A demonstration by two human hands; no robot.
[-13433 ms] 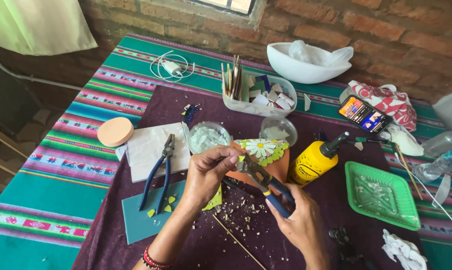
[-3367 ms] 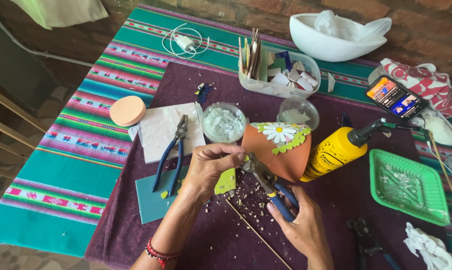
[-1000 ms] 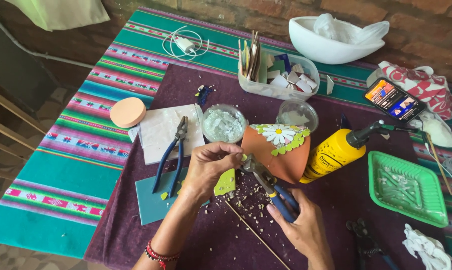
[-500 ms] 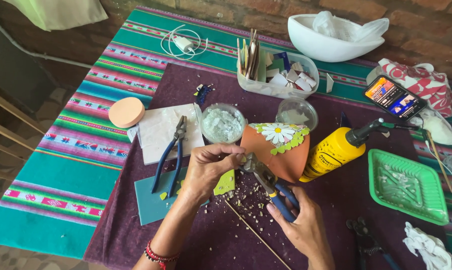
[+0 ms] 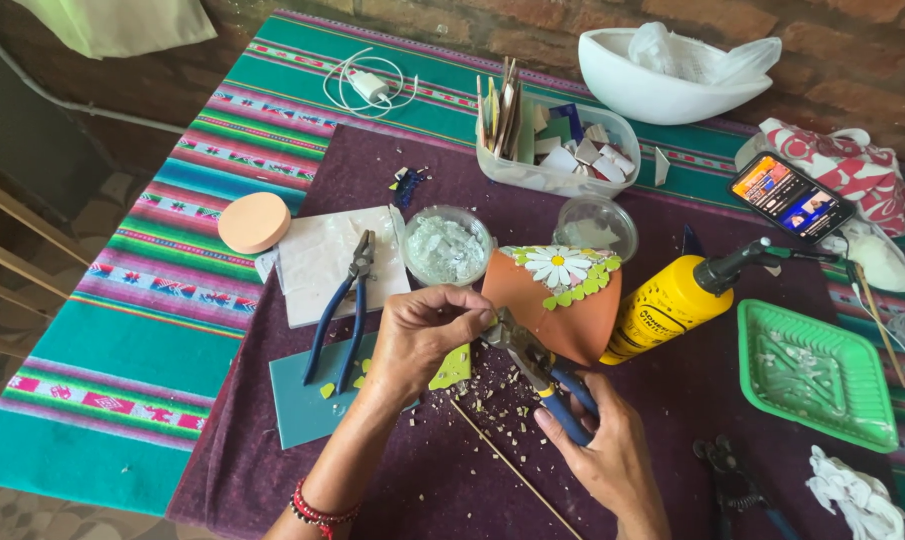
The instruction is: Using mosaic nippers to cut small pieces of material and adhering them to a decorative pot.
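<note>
Left hand (image 5: 423, 335) pinches a small tile piece at the nipper jaws. Right hand (image 5: 608, 450) grips the blue-handled nippers (image 5: 538, 370). Terracotta pot (image 5: 558, 300) just beyond both hands

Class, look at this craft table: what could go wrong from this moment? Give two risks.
1. The left hand pinches a small piece right at the nippers that the right hand squeezes, so fingertips could get nipped.
2. Sharp chips litter the purple cloth beneath; wrists could be cut.

Two hands (image 5: 428, 335), three pliers (image 5: 543, 370), one terracotta pot (image 5: 558, 300), two round tubs (image 5: 448, 245)
</note>
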